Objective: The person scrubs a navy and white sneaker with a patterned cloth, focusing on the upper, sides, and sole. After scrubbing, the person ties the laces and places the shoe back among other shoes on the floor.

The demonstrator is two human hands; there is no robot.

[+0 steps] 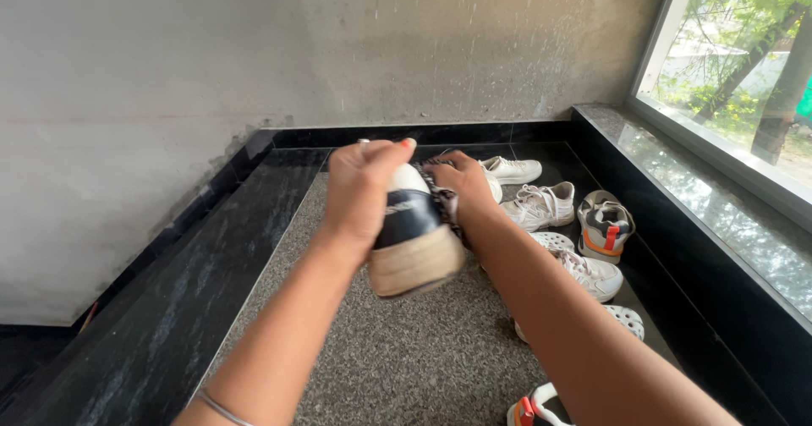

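- Left hand (359, 191) grips the dark sneaker (412, 238) mid-air, fingers wrapped tight around it; right hand (461, 182) pinches its patterned lace (446, 202).
- Looks mid-lacing; next needs steady pull.

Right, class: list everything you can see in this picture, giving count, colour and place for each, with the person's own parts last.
Held shoe: one, dark blue and white with tan sole, in both hands.
White sneakers: about three, on the floor at right.
Grey and orange shoe: one, beside the ledge.
White perforated clogs: two, partly hidden by the right arm.
Orange and white shoe: one, bottom edge.
Window: one, upper right.
Left hand: grips the shoe.
Right hand: at its laces.
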